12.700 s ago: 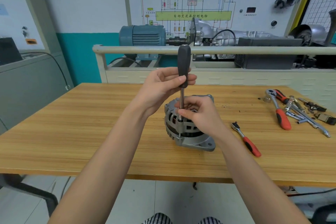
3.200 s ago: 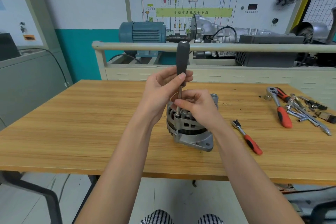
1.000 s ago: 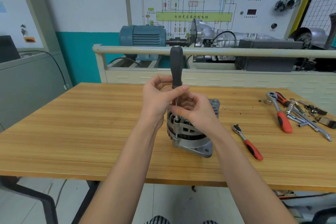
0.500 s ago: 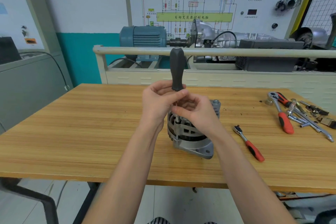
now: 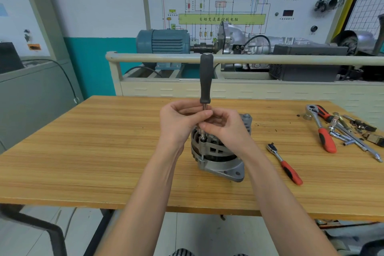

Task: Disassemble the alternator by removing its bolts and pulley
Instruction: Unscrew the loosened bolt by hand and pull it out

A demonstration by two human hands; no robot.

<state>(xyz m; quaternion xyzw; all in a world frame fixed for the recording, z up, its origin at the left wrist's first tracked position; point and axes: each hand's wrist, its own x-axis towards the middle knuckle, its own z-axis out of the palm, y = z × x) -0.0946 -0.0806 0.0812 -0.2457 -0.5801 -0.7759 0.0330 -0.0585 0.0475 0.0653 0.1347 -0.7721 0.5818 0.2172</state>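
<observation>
- Against the frame from half a second ago, little has shifted: both hands sit a touch lower on the driver, so the whole black handle now stands clear above them.
- The left hand [image 5: 176, 124] pinches the metal shank just under the handle between thumb and fingertips; the right hand [image 5: 226, 127] is curled, its fingertips pinching the same shank a little lower, above the alternator [image 5: 218, 156].
- The alternator stands on the wooden surface [image 5: 83, 151] near its middle, close to the front edge, its axis upright and a mounting ear pointing toward the viewer and to the right.
- The nut driver [image 5: 206, 81] stands upright, its long axis vertical, tip down at the alternator's left rim.
- A small red-handled ratchet [image 5: 284, 164] lies just right of the alternator; a larger ratchet [image 5: 321, 129] and loose sockets and bars lie well apart at the far right.
- Behind the surface are a railed training bench with a blue motor [image 5: 164, 41] and a wiring-diagram panel [image 5: 218, 8].
</observation>
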